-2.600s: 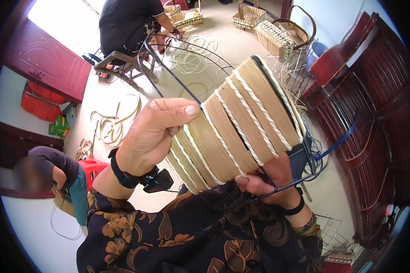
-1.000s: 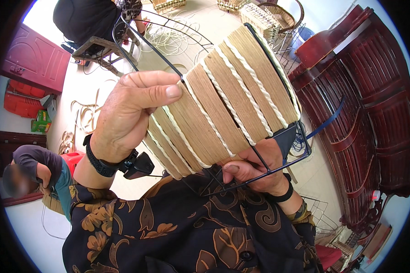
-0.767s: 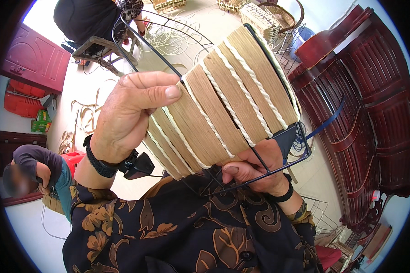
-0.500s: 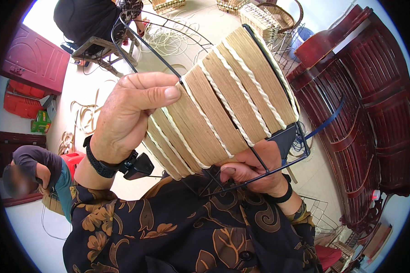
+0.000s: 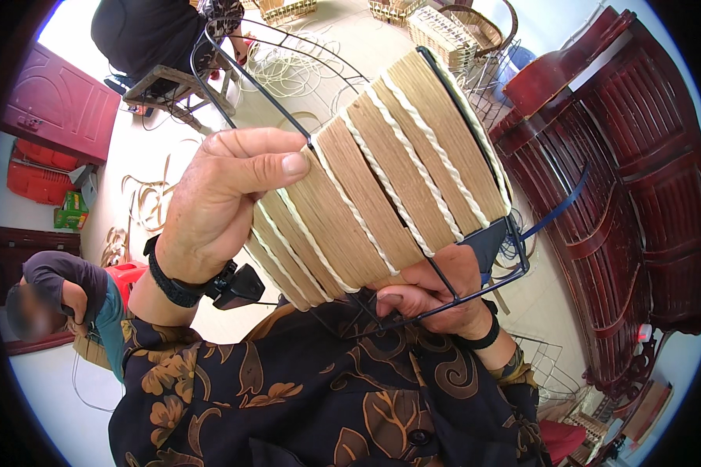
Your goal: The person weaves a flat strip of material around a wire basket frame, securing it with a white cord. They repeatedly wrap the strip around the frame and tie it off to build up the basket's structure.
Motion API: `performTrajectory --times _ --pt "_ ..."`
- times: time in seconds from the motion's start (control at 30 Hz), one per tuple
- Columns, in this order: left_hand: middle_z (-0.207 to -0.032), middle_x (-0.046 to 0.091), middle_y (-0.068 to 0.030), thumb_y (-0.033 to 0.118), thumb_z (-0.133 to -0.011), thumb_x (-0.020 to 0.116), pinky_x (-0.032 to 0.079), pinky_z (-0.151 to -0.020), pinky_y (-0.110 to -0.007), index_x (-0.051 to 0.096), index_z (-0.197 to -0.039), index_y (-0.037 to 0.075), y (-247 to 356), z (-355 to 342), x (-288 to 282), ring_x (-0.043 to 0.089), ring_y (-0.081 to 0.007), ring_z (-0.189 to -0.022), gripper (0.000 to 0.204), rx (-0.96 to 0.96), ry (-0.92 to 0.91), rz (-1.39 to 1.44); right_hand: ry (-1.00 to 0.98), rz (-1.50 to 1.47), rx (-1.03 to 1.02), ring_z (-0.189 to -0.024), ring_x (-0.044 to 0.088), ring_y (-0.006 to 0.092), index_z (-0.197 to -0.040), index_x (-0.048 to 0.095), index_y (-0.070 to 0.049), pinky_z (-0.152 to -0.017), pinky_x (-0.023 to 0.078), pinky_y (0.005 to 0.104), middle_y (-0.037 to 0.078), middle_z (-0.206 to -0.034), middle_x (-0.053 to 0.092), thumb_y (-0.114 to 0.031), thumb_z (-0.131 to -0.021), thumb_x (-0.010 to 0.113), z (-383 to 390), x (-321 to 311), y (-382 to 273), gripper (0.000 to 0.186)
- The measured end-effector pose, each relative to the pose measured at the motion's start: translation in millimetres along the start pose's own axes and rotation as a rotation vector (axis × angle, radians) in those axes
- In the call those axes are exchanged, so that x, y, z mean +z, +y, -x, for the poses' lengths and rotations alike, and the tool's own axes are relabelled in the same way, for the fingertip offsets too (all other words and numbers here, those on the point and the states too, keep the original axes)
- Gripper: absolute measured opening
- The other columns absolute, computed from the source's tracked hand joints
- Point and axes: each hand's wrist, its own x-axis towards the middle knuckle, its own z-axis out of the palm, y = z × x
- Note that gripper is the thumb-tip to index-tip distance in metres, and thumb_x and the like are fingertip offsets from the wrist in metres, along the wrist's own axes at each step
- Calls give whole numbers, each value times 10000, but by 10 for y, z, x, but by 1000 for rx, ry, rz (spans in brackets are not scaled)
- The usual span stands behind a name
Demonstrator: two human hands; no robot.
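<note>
In front of my chest I hold a partly woven basket [image 5: 350, 206], tilted, with a black metal wire frame, brown flat strips and rows of twisted cream cord. My left hand [image 5: 226, 175] pinches its upper left edge between thumb and fingers, the thumb lying on the strips beside a black frame rod. Beneath the lower right side my right hand [image 5: 436, 292] grips the basket and its frame; some of its fingers are hidden behind the weave. Bare frame wires stick out past the strips at the top left and along the bottom.
A coil of pale cord [image 5: 292, 70] lies on the floor ahead, near a wooden stool [image 5: 175, 86] where a person sits. Finished baskets [image 5: 436, 35] stand beyond. On the right is a dark red wooden bench [image 5: 600, 194]. Another person [image 5: 70, 288] bends over at the left.
The basket's upper right end has dipped very slightly. Both hands keep the same grips.
</note>
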Motion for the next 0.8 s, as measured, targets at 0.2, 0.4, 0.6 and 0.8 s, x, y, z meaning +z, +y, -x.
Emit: performTrajectory --times 0.2,0.4,0.6,0.8 --pt "-958 765 -113 24 -885 761 571 -831 -276 750 -1034 -23 -5 5 14 716 -157 -851 156 -4 2 -4 -14 46 -65 -604 701 244 -789 745 -44 -537 503 317 70 -645 674 -274 -915 770 -8 -23 20 264" --pt "-960 766 -117 13 -891 751 575 -825 -277 749 -1036 -24 -5 8 46 719 -160 -843 149 7 -1 7 -5 50 -68 -598 696 243 -781 743 -53 -539 503 322 63 -644 674 -289 -908 775 15 -25 37 269" --pt "-967 767 -117 5 -892 747 578 -826 -278 750 -1037 -24 -4 9 62 722 -160 -843 149 -1 -4 20 6 77 -100 -591 689 246 -785 747 -61 -538 502 324 60 -646 671 -284 -906 776 28 -31 55 255" --pt "-956 759 -82 73 -921 734 535 -839 -243 744 -1073 -40 2 41 22 692 -122 -873 190 20 -1 -36 -13 151 -119 -582 672 270 -782 748 -76 -526 479 339 70 -630 643 -280 -898 782 60 -50 85 238"
